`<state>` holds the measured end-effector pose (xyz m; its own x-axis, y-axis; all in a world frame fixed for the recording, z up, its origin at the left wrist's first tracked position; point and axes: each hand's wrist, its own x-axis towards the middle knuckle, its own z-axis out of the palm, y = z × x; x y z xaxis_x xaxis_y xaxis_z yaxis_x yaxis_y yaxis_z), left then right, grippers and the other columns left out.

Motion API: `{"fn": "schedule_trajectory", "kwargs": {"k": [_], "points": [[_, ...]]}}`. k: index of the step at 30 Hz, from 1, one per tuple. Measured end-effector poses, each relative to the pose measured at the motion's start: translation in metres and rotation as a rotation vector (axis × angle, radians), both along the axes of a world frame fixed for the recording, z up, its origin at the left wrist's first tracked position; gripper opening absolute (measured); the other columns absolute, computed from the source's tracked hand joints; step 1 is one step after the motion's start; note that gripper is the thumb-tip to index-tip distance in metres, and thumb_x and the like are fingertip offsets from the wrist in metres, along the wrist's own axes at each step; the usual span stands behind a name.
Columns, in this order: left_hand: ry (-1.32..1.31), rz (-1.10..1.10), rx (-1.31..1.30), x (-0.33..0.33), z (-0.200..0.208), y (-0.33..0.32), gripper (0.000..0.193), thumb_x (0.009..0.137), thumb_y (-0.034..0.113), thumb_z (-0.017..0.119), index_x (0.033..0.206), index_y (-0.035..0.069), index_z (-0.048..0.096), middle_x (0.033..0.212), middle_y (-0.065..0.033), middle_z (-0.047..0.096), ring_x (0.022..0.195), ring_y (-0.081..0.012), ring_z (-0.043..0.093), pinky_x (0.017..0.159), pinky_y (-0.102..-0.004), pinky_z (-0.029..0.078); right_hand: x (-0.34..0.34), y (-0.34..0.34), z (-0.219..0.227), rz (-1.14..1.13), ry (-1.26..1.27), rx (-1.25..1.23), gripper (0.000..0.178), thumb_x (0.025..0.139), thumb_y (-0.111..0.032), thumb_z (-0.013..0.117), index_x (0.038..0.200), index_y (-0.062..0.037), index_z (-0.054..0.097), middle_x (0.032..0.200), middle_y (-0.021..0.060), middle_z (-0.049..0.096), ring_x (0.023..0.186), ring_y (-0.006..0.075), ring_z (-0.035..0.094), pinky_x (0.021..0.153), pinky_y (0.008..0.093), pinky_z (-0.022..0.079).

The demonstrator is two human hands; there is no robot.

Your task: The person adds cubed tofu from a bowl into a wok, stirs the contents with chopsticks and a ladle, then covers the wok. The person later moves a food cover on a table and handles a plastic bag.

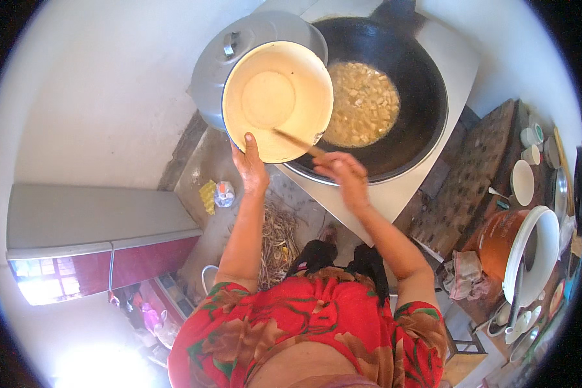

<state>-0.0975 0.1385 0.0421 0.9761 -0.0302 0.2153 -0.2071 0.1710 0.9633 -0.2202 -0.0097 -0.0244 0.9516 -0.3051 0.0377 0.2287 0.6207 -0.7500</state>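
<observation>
My left hand (250, 163) grips the near rim of a yellow enamel basin (265, 97) with a dark blue edge, thumb inside. The basin is tipped so that its inside faces me, and only faint residue shows in it. In my right hand (344, 173) is a wooden stick-like utensil (295, 141), its tip over the basin's lower inner wall; the hand is slightly blurred. Just right of the basin is a large black wok (423, 97), holding pale diced pieces in cloudy liquid (362, 103). Behind the basin lies a grey metal lid (207, 77), partly covered by it.
The wok sits in a light-topped stove (394, 200). Dry twigs (278, 239) lie on the floor below. At right, a brick ledge (465, 174) adjoins a counter with an orange-brown pot with a white rim (498, 239), a cloth (465, 275) and bowls (522, 182). A grey-topped cabinet (97, 216) stands left.
</observation>
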Motion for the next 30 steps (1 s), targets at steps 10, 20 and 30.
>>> {"fn": "schedule_trajectory", "kwargs": {"k": [10,20,30], "points": [[-0.129,-0.027,0.392,0.007,0.005,0.003,0.047,0.09,0.009,0.048,0.132,-0.002,0.031,0.115,-0.0127,0.054,0.103,-0.0165,0.05,0.088,-0.0298,0.04,0.064,-0.126,0.037,-0.289,-0.128,-0.038,0.019,0.091,-0.011,0.043,0.098,0.0031,0.052,0.098,0.0152,0.058,0.092,0.0272,0.06,0.083,0.0378,0.05],[-0.299,0.102,0.475,0.004,0.021,-0.023,0.051,0.085,-0.005,0.042,0.134,0.002,0.031,0.12,-0.0159,0.051,0.106,-0.0188,0.049,0.09,-0.0298,0.038,0.021,-0.091,-0.036,-0.121,0.036,0.233,0.019,0.089,-0.014,0.048,0.096,0.0028,0.053,0.095,0.0162,0.059,0.087,0.03,0.062,0.076,0.0392,0.053],[-0.519,0.142,0.607,-0.003,0.017,-0.032,0.063,0.072,-0.021,0.039,0.132,-0.001,0.033,0.13,-0.0142,0.042,0.12,-0.0232,0.04,0.101,-0.0316,0.028,0.015,-0.064,-0.009,-0.369,0.031,0.039,0.023,0.091,-0.018,0.047,0.096,0.0039,0.054,0.096,0.0138,0.058,0.09,0.0252,0.06,0.082,0.0349,0.05]]}}
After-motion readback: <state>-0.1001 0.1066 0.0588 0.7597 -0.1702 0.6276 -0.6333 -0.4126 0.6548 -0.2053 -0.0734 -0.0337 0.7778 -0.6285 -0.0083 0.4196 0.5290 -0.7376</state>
